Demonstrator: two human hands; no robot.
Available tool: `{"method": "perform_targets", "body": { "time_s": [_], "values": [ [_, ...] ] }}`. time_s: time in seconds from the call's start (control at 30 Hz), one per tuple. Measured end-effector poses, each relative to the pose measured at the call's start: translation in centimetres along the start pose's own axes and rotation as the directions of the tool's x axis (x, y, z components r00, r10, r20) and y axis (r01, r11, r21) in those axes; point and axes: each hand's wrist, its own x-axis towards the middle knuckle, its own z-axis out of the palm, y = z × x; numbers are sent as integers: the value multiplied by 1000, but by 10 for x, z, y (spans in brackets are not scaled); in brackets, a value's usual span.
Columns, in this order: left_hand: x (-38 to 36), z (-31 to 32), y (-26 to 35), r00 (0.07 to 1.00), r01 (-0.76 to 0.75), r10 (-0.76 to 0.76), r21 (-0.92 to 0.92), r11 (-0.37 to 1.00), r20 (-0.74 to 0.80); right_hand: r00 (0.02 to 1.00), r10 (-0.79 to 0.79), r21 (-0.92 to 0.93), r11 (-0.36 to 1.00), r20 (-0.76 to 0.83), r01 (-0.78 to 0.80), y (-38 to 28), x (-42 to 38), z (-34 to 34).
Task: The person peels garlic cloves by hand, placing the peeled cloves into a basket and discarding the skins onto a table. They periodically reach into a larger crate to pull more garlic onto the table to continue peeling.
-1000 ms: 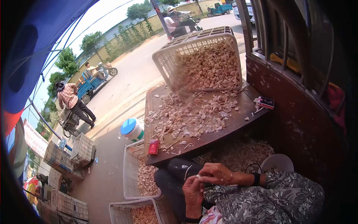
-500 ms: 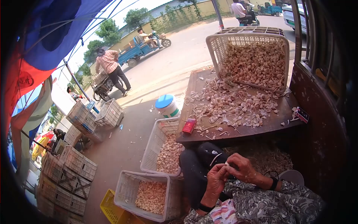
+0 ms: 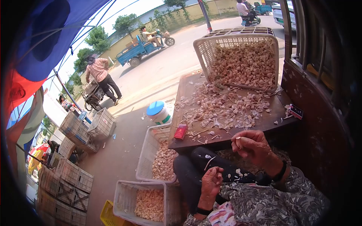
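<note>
Both bare hands have parted since the earlier frame, the right hand (image 3: 257, 148) raised near the dark brown wooden bench (image 3: 184, 86), its fingers pinching a small pale garlic-like piece (image 3: 238, 141), the left hand (image 3: 212, 183) over dark trousers (image 3: 185, 170), fingers curled, contents unclear, while pinkish-tan garlic (image 3: 226, 107) lies heaped before a tipped off-white plastic crate (image 3: 235, 36).

A blue open-bed cargo tricycle (image 3: 141, 50) bears a seated rider (image 3: 150, 37), a long tan wall (image 3: 218, 8) behind it, a checked-shirted person (image 3: 98, 70) to its left.
</note>
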Motion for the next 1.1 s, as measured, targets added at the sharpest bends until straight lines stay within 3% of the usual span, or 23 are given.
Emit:
{"method": "perform_targets", "body": {
  "time_s": [0.17,0.23,0.3,0.37,0.43,0.47,0.5,0.53,0.77,0.9,1.1],
  "values": [
    [3,-10,-2,999,47,-46,-45,998,24,995,-75,-119,989,70,83,-36,-13,27],
    [4,-12,-2,999,50,-49,-72,996,16,959,-149,-189,962,240,197,-48,-20,40],
    [4,-12,-3,998,58,-55,-88,994,34,950,-107,-229,957,293,179,-64,-28,55],
    [7,-18,-5,999,42,-42,-47,998,2,827,-236,-73,946,511,316,-66,-29,69],
    [4,-13,-2,998,59,-59,-44,997,-4,648,-237,-88,900,724,427,-73,-26,69],
    [-4,1,3,997,37,-32,58,998,-76,552,-243,-6,912,798,409,-73,-22,75],
    [-6,10,4,990,21,2,161,987,-143,564,-237,-27,908,791,419,-73,-30,77],
    [-3,4,-1,985,28,-35,-44,999,-168,548,-237,-31,900,802,434,-73,-35,79],
    [-1,-10,-1,991,75,-81,-53,996,-105,328,-389,173,830,861,530,-81,-34,103],
    [-2,-8,-1,991,66,-66,-2,998,-118,354,-478,268,822,804,503,-70,-40,100],
    [1,-9,0,992,114,-118,-78,990,-52,317,-524,332,801,790,497,-79,-39,103]
  ]
}}
